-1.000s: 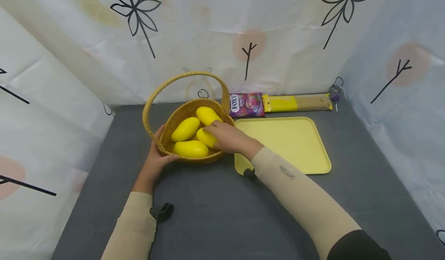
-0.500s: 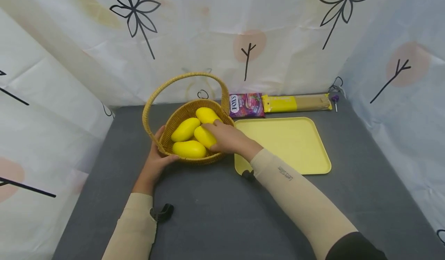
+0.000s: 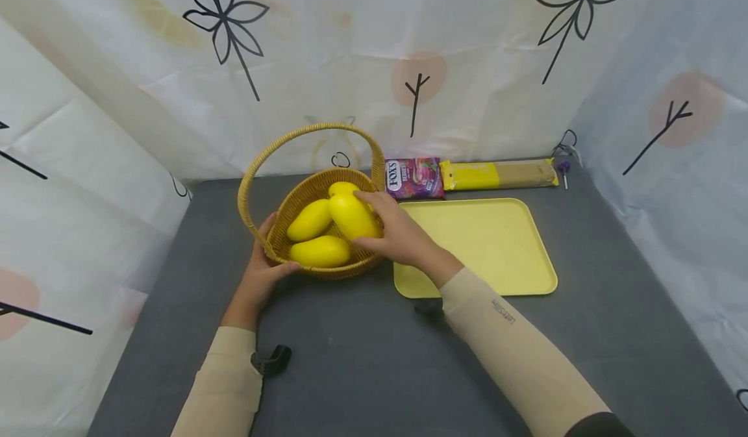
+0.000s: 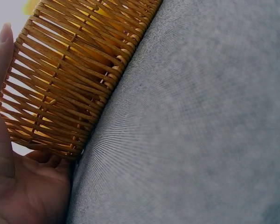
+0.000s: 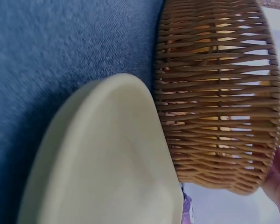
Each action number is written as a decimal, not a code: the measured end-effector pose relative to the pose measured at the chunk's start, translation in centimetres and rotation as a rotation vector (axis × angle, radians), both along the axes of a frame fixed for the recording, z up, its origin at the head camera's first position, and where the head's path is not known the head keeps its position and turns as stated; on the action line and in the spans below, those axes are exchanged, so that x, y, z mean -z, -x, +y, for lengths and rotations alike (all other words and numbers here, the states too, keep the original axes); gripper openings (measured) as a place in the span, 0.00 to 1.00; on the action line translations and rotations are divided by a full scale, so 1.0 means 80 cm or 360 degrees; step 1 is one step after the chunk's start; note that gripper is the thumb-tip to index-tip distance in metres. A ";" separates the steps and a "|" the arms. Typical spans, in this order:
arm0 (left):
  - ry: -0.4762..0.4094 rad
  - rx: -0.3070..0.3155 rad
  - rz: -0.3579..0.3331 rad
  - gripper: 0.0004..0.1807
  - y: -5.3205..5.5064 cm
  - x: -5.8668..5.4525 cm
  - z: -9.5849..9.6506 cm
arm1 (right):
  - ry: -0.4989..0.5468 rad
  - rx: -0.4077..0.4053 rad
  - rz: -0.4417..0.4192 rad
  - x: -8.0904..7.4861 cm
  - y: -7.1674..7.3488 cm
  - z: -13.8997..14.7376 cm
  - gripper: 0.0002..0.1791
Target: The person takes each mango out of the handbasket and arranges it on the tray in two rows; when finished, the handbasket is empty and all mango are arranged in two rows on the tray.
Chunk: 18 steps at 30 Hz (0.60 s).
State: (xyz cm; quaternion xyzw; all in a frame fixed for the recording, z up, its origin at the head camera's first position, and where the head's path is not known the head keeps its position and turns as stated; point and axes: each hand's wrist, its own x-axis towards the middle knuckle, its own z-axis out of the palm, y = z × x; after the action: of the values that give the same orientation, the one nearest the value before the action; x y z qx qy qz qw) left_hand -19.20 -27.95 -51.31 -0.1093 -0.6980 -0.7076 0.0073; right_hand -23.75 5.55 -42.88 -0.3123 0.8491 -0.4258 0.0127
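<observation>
A wicker basket (image 3: 345, 271) with a tall arched handle stands on the grey table, holding several yellow mangoes (image 3: 320, 252). At its left side, my left hand (image 3: 257, 281) grips the basket, thumb along the front rim and fingers around the wall. In the left wrist view the thumb (image 4: 1, 56) lies near the rim of the woven side. My right hand (image 3: 400, 232) holds one mango (image 3: 352, 215) over the right part of the basket, thumb and fingers around it. That mango partly covers another mango (image 3: 343, 188) behind it. In the right wrist view, the basket wall (image 5: 217, 93) shows close by.
A pale yellow tray (image 3: 485, 249) lies right of the basket, below my right forearm. Along the back are a purple Fox's candy bag (image 3: 415, 178), a long yellow packet (image 3: 499, 174) and a small purple-headed item (image 3: 563, 166). Patterned cloth walls surround the table.
My right hand has raised a mango from among the others toward the basket's rim, and the hand has shifted slightly right. My left hand stays on the basket.
</observation>
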 end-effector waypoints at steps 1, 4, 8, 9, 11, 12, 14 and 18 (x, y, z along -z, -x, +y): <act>-0.0001 0.0001 0.0001 0.62 0.000 0.000 0.000 | 0.0042 0.0017 0.0004 0.000 -0.002 0.003 0.46; -0.0005 0.0002 0.0004 0.62 -0.001 -0.001 0.001 | 0.0151 0.0053 -0.0004 -0.001 -0.008 0.014 0.45; -0.0013 -0.0001 0.0000 0.62 -0.001 -0.002 0.001 | 0.0254 0.0106 -0.0019 0.001 -0.014 0.028 0.45; -0.0013 -0.0002 -0.0002 0.61 -0.002 -0.002 0.002 | 0.0274 0.0124 -0.0022 0.001 -0.015 0.032 0.45; -0.0012 -0.0007 -0.0005 0.61 -0.002 -0.003 0.002 | 0.0299 0.0166 -0.0029 0.002 -0.015 0.040 0.45; -0.0012 -0.0008 -0.0008 0.61 -0.002 -0.003 0.002 | 0.0308 0.0188 -0.0034 0.003 -0.015 0.044 0.45; -0.0013 -0.0010 -0.0009 0.61 -0.002 -0.003 0.002 | 0.0321 0.0238 -0.0065 0.006 -0.014 0.052 0.46; -0.0016 -0.0003 -0.0008 0.61 -0.001 -0.002 0.001 | 0.0346 0.0339 -0.0126 0.014 -0.010 0.069 0.46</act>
State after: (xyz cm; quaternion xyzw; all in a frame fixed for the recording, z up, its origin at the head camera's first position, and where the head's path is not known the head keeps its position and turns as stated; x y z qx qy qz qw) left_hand -19.12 -27.86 -51.17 -0.1069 -0.6946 -0.7114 0.0067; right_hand -22.92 11.11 -44.00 -0.2031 0.8252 -0.5261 -0.0331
